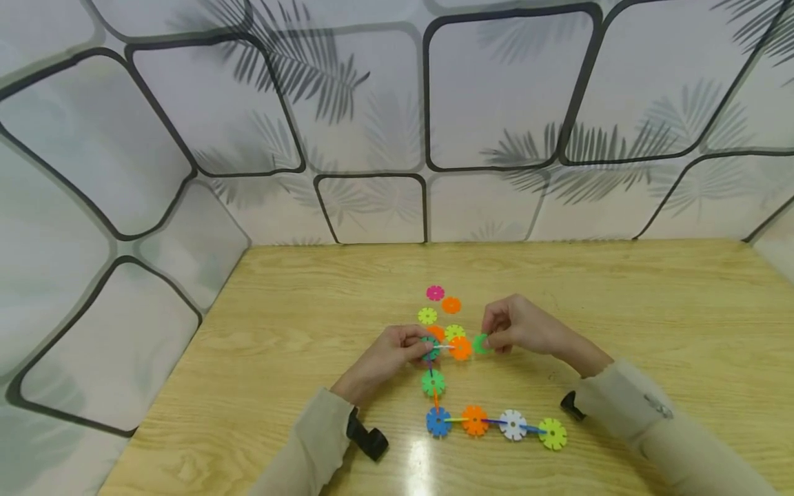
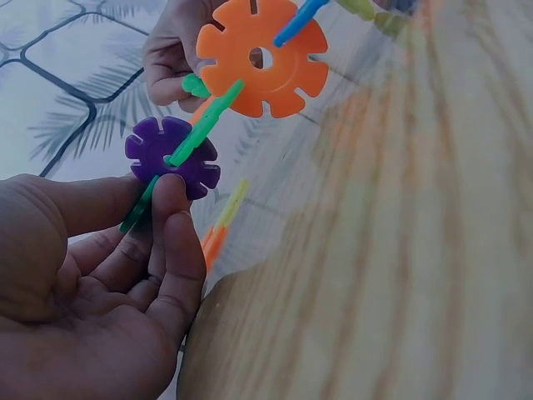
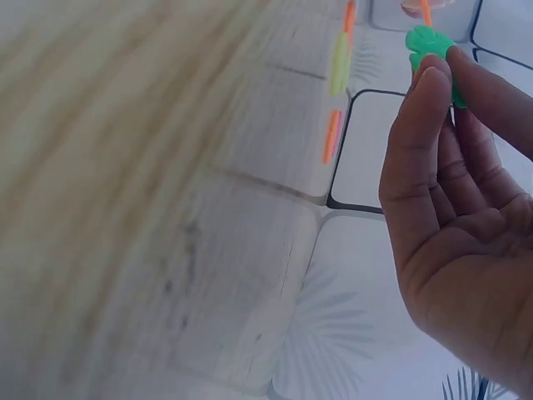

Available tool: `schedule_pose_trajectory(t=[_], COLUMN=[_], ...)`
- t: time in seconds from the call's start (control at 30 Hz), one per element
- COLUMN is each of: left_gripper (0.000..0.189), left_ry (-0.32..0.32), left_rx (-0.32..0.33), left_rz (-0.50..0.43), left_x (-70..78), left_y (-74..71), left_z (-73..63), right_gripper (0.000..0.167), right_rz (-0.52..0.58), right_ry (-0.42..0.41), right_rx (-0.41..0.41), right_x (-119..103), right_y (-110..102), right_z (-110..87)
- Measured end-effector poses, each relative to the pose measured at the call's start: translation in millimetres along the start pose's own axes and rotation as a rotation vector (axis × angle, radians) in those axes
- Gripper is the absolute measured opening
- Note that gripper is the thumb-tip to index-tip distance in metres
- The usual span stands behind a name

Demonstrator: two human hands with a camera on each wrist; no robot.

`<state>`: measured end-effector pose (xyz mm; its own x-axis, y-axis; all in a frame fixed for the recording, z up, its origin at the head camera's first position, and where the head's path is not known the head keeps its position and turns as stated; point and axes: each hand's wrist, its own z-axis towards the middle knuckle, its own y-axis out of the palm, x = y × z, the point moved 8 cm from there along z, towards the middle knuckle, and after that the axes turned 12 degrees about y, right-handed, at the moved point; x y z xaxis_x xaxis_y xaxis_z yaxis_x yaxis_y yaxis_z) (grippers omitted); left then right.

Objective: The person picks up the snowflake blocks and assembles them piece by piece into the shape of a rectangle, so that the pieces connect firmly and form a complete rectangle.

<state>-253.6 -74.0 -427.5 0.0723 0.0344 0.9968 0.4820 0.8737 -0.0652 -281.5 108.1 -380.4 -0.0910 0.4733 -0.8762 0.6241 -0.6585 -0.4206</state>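
A chain of slotted plastic discs, joined edge to face, lies on the table in the head view. My left hand (image 1: 397,350) pinches the teal disc (image 1: 429,349) at its upper corner. Below that run a purple disc (image 2: 154,150), a green disc (image 1: 433,382) and an upright orange disc (image 2: 287,75). A white disc, seen edge-on, links the teal one to a flat orange disc (image 1: 460,348). Thumb and fingers of my right hand (image 1: 524,327) pinch another green disc (image 3: 429,40) just right of that orange disc; whether they touch, I cannot tell.
The chain's lower row turns right from a blue disc (image 1: 438,421) through an orange disc (image 1: 475,420) and a white disc (image 1: 513,425) to a yellow disc (image 1: 553,434). Several loose discs, including a pink disc (image 1: 435,293), lie behind the hands. A patterned wall (image 1: 484,207) borders the table.
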Motion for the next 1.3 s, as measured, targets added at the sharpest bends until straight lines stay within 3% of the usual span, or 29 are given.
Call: schedule_pose_trajectory(t=[0.43,0.83,1.1,1.3], left_gripper=[0.018,0.016,0.015,0.015], left_ry=[0.017,0.018,0.055,0.043], left_rx=[-0.006,0.022,0.019,0.013], left_rz=[0.003,0.026,0.061,0.061], left_x=[-0.2,1.6,3.9,5.2], left_y=[2.2,2.9,2.4,1.9], left_z=[0.6,0.7,1.4,1.2], right_gripper=[0.016,0.026,0.032,0.034], right_rz=[-0.084,-0.251,-0.359,-0.368], right_ry=[-0.058,-0.141,-0.189,-0.197], right_rx=[0.038,0.12,0.185,0.17], right_x=[-6,-19,-27,-29], right_y=[9,18,20,21], right_z=[-5.6,-9.8,-9.9,-9.3])
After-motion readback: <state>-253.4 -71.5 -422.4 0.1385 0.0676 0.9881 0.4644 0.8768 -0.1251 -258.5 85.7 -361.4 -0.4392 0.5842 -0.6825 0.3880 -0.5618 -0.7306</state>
